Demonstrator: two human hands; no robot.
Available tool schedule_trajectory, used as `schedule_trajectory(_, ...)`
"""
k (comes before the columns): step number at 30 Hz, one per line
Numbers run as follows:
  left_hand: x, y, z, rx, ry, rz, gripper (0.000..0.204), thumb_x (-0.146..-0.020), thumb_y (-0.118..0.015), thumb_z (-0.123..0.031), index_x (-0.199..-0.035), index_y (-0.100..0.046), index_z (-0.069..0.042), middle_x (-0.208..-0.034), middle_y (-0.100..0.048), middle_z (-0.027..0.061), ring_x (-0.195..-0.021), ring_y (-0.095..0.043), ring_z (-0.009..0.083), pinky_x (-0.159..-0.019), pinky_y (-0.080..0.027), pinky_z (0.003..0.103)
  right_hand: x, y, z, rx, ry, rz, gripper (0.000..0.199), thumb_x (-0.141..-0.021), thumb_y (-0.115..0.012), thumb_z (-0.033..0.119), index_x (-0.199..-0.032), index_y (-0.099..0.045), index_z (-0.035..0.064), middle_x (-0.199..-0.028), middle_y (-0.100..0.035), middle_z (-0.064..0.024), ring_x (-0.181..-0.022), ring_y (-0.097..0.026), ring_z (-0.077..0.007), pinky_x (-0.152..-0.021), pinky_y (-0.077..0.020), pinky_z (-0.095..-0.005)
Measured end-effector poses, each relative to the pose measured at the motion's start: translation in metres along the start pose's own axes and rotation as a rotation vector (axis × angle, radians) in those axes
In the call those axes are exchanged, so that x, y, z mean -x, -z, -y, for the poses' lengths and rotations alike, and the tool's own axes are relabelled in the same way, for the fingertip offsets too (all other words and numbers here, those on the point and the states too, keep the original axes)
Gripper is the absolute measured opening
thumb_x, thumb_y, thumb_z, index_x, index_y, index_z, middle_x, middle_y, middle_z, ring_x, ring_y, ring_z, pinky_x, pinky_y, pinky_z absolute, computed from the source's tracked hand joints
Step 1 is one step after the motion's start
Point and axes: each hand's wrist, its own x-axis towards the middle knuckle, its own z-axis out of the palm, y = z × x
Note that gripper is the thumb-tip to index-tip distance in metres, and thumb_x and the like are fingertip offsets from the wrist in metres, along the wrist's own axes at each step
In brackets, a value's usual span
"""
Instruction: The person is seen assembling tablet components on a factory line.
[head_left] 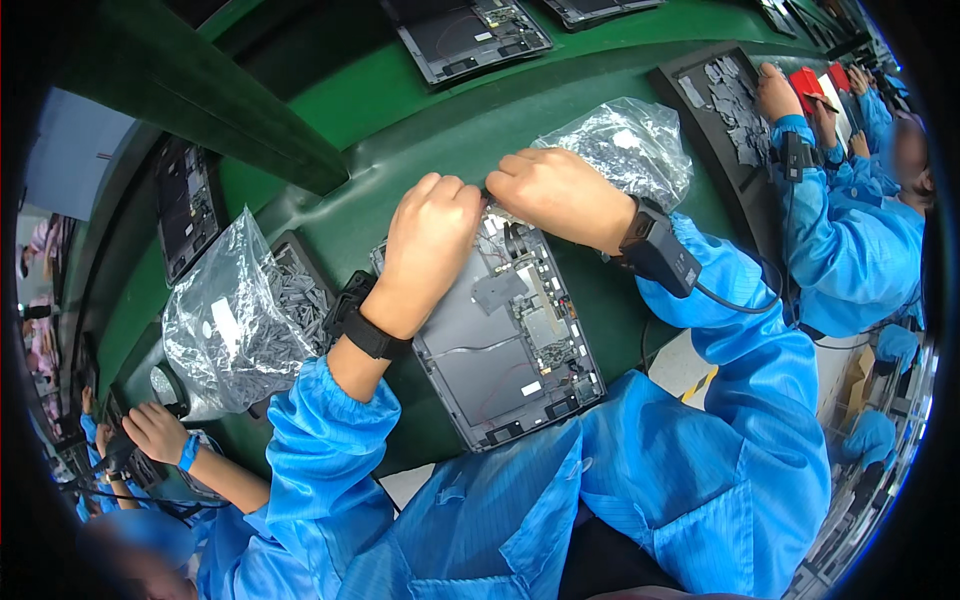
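In front of me lies an opened tablet-like device [470, 375], its dark grey housing showing a circuit board [545, 325] along the right side and thin wires. A small dark grey pad [497, 291] rests loosely across part of the board. My left hand [435, 240] is over the far left part of the device, fingers curled and closed. Close beside it, my right hand [560, 197] is closed too, at the far edge. The fingertips of both hands nearly meet there. What they pinch is hidden behind the knuckles.
Left of me, a clear plastic bag [235, 320] full of small grey strips lies on a tray. Another clear bag [630, 150] sits at far right, beside a dark tray [750, 185] of grey pieces. Similar devices [465, 40] lie beyond. A green post [250, 110] stands far left. Co-workers sit both sides.
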Motion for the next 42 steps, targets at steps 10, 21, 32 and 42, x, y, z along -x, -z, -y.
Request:
schedule_trajectory(10, 0.028, 0.037, -0.046, 0.06, 0.156, -0.035, 0.021, -0.074, -0.076, -0.011, -0.088, -0.064, -0.003, -0.086, -0.059, 0.0102, -0.083, -0.056, 0.03, -0.074, -0.047, 0.039, 0.014, 0.005, 0.001, -0.087, 0.011, -0.281, 0.017, -0.078, -0.067, 0.012, -0.095, -0.065, 0.006, -0.091, -0.063, -0.0052, -0.086, -0.061, -0.0241, -0.075, -0.051, -0.0365)
schedule_trajectory(21, 0.047, 0.04, -0.057, 0.356, 0.367, 0.115, 0.022, -0.079, -0.074, -0.009, -0.097, -0.062, -0.003, -0.082, -0.061, 0.0067, -0.077, -0.059, 0.0201, -0.069, -0.048, 0.032, 0.075, 0.017, 0.031, -0.126, 0.139, -0.397, 0.034, -0.069, -0.069, 0.009, -0.103, -0.069, 0.0094, -0.111, -0.065, -0.0042, -0.095, -0.061, -0.0202, -0.075, -0.05, -0.0323)
schedule_trajectory(32, -0.011, 0.03, -0.019, 1.022, 0.686, 0.38, 0.018, -0.092, -0.063, -0.011, -0.102, -0.067, 0.003, -0.085, -0.067, 0.004, -0.069, -0.06, 0.0084, -0.063, -0.051, 0.025, 0.065, -0.006, 0.028, 0.076, 0.22, -0.494, 0.033, -0.072, -0.064, 0.011, -0.104, -0.07, 0.006, -0.109, -0.067, -0.0058, -0.081, -0.06, -0.0162, -0.068, -0.0484, -0.0292)
schedule_trajectory(42, -0.004, 0.015, -0.018, 0.02, 0.166, 0.064, 0.01, -0.081, -0.066, -0.005, -0.09, -0.07, -0.002, -0.086, -0.062, 0.0105, -0.084, -0.06, 0.0293, -0.075, -0.05, 0.04, 0.051, -0.014, 0.03, 0.13, 0.034, -0.459, 0.024, -0.074, -0.065, 0.014, -0.097, -0.071, 0.0094, -0.104, -0.07, 0.0005, -0.076, -0.059, -0.0129, -0.058, -0.0393, -0.026)
